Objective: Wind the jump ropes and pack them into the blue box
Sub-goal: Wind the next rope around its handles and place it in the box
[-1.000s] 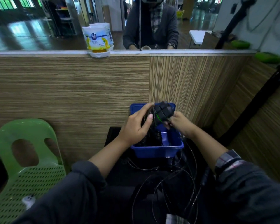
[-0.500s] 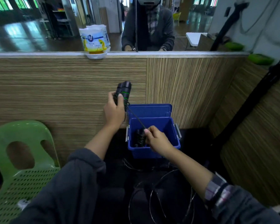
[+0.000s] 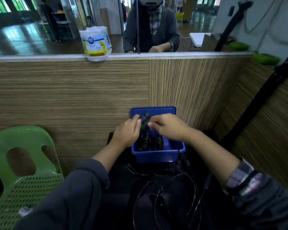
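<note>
Left hand [image 3: 127, 135]: fingers curled round the black jump-rope handles [image 3: 144, 121], gripping them upright above the box opening.
Handles: held between both hands, over the rear half of the blue box [image 3: 158, 155]; a green mark shows on one handle.
Right hand [image 3: 169, 128]: fingers bent toward the handles, fingertips at the handle body; judged to be pinching the cord or the handle. The exact contact is hidden by the fingers.
Blue box: stands on a dark surface against the wood-grain partition [image 3: 70, 97], lid raised behind it.
Box contents: two dark wound bundles [image 3: 158, 143] lie inside, side by side, below the hands. Judged to be ropes already wound and packed.
Loose cord [image 3: 165, 193]: thin black loops lie in front of the box, on the near side, outside it. A further dark handle [image 3: 206, 183] lies to the right of these loops.
Progress: judged partly complete. Some rope is in the box; the rope in hand is not yet set down; the loose cord is unwound and unpacked.
Remaining: finish winding the held rope, place it in the box, then gather the loops in front.
Lid: open; closing is not named in the task.
</note>
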A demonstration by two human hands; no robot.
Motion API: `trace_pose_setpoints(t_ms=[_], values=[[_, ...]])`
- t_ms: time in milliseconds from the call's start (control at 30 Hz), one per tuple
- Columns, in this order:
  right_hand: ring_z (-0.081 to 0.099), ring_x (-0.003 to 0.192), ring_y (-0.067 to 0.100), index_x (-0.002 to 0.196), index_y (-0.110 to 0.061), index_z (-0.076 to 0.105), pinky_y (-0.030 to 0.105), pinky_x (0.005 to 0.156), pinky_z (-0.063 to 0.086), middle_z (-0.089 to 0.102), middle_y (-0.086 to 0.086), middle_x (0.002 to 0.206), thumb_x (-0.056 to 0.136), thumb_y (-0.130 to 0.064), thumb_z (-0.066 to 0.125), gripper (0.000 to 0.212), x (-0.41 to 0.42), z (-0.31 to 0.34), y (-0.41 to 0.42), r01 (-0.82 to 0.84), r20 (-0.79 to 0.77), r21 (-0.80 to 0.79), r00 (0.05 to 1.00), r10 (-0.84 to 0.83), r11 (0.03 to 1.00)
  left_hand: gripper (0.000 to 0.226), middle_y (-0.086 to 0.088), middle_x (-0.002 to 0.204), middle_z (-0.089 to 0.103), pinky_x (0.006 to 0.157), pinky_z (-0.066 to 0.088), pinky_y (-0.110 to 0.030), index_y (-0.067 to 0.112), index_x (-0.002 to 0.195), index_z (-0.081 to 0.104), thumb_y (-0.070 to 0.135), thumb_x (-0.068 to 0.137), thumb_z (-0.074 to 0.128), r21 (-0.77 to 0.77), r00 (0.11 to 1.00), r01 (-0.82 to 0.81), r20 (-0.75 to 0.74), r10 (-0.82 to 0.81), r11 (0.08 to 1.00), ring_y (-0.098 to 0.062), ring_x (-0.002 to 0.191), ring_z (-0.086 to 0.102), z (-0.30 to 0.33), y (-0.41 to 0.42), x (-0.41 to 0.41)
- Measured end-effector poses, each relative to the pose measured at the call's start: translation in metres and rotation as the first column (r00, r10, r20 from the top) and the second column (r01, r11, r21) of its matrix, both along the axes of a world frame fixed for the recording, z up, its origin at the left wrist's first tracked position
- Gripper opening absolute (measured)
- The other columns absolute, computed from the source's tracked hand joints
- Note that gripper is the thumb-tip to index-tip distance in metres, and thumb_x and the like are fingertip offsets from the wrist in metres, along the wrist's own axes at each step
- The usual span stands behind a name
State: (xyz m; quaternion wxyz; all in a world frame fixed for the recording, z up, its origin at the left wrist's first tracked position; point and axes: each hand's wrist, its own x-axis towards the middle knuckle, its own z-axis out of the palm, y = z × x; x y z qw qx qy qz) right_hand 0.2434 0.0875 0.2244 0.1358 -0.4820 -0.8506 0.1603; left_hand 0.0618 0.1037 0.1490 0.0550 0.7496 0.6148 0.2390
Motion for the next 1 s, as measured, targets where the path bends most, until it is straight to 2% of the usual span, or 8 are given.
trace_pose_setpoints(t_ms=[67,167,400,633,700,767,900,1000], values=[[0.058,0.08,0.016,0.074,-0.031,0.057,0.037,0.08,0.049,0.06,-0.009,0.073,0.094,-0.037,0.048,0.023,0.015,-0.004,0.016,0.006,-0.009,-0.042,1.0,-0.006,0.999,0.077,-0.017,0.121,0.062,0.085,0.05,-0.047,0.014,0.14,0.042,0.06,0.089,0.008,-0.001,0.988,0.143,-0.065,-0.143,0.99,-0.038,0.104,0.062,-0.005,-0.009,0.002],[0.06,0.078,0.009,0.075,-0.035,0.06,0.035,0.081,0.049,0.064,-0.011,0.077,0.093,-0.032,0.055,0.019,0.033,-0.012,0.033,-0.084,-0.067,-0.133,0.995,0.075,0.988,0.082,-0.012,0.113,0.062,0.083,0.049,-0.041,0.013,0.145,0.037,0.067,0.088,0.013,-0.033,0.931,0.314,-0.183,-0.315,0.949,-0.03,0.099,0.062,-0.01,-0.018,0.007],[0.068,0.089,0.009,0.092,-0.013,0.074,0.013,0.082,0.05,0.073,0.003,0.092,0.081,-0.017,0.072,0.012,0.056,-0.023,0.044,-0.173,-0.282,-0.347,0.957,0.073,0.922,0.065,-0.004,0.095,0.065,0.068,0.054,-0.037,0.008,0.137,0.048,0.057,0.096,0.036,0.12,0.842,0.536,-0.145,-0.519,0.836,-0.019,0.078,0.064,-0.016,-0.029,0.008],[0.066,0.101,0.013,0.108,-0.006,0.069,0.023,0.089,0.053,0.071,0.006,0.106,0.094,-0.01,0.051,0.023,0.056,-0.043,0.045,-0.175,-0.589,-0.43,0.798,-0.128,0.886,0.055,0.002,0.121,0.063,0.086,0.051,-0.032,0.023,0.135,0.045,0.056,0.092,0.048,0.178,0.848,0.464,0.193,-0.493,0.868,-0.011,0.105,0.062,0.009,-0.028,0.011],[0.065,0.093,0.014,0.096,-0.01,0.07,0.024,0.087,0.052,0.07,0.006,0.096,0.094,-0.001,0.048,0.024,0.045,-0.047,0.042,-0.152,-0.623,-0.439,0.762,-0.178,0.885,0.049,0.004,0.115,0.063,0.083,0.051,-0.029,0.027,0.129,0.046,0.053,0.089,0.055,0.188,0.842,0.425,0.276,-0.463,0.886,-0.008,0.099,0.061,0.017,-0.027,0.014],[0.058,0.069,0.019,0.081,-0.008,0.062,0.028,0.07,0.049,0.062,0.011,0.075,0.095,0.004,0.04,0.028,0.031,-0.049,0.037,-0.068,-0.624,-0.452,0.737,-0.26,0.89,0.04,0.005,0.105,0.063,0.079,0.05,-0.024,0.028,0.124,0.047,0.047,0.09,0.056,0.222,0.834,0.37,0.349,-0.428,0.902,-0.006,0.09,0.06,0.022,-0.025,0.017],[0.045,0.05,0.021,0.078,-0.011,0.05,0.031,0.055,0.042,0.048,0.009,0.056,0.103,-0.017,0.031,0.032,0.003,-0.054,0.025,-0.037,-0.685,-0.49,0.634,-0.359,0.871,0.044,0.007,0.102,0.063,0.079,0.043,-0.013,0.019,0.129,0.048,0.045,0.093,0.045,0.28,0.831,0.197,0.46,-0.311,0.94,-0.005,0.089,0.06,0.028,-0.015,0.021],[0.04,0.045,0.014,0.087,-0.01,0.055,0.024,0.048,0.039,0.042,0.004,0.052,0.103,-0.032,0.031,0.037,-0.01,-0.058,0.018,-0.037,-0.659,-0.505,0.662,-0.358,0.862,0.046,0.002,0.091,0.065,0.07,0.043,-0.022,0.011,0.126,0.049,0.044,0.095,0.041,0.297,0.819,0.027,0.541,-0.192,0.955,-0.011,0.079,0.06,0.034,-0.005,0.02]])
